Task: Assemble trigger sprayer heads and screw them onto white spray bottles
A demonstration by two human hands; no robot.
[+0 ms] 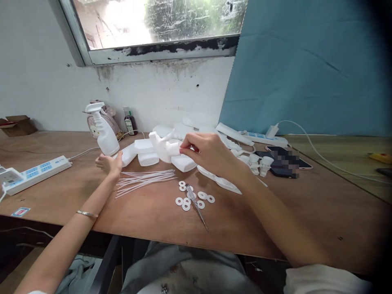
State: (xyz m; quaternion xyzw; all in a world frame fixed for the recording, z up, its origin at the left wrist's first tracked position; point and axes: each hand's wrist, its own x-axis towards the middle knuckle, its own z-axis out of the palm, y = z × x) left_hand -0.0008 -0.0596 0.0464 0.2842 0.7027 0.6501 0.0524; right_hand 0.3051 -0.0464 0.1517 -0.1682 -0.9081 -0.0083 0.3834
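My right hand (210, 151) is closed in a pinch on a white spray-bottle trigger head (163, 146), held above the table by its collar end. My left hand (110, 164) has its fingers apart, beside the end of a white plastic bottle (128, 155) lying down; whether it touches the bottle I cannot tell. An upright white spray bottle (107, 136) stands just behind that hand. Several white bottles (148, 158) lie behind and below the trigger head. Thin white tubes (145, 179) are spread in front, near several white ring washers (179, 201) and a clear-handled screwdriver (199, 212).
White trigger shells (219, 179) and small white fittings (265, 164) lie to the right, near phones (280, 157). Power strips (39, 173) sit at left and back right with cables. A dark bottle (130, 122) and a cardboard box (18, 125) are near the wall.
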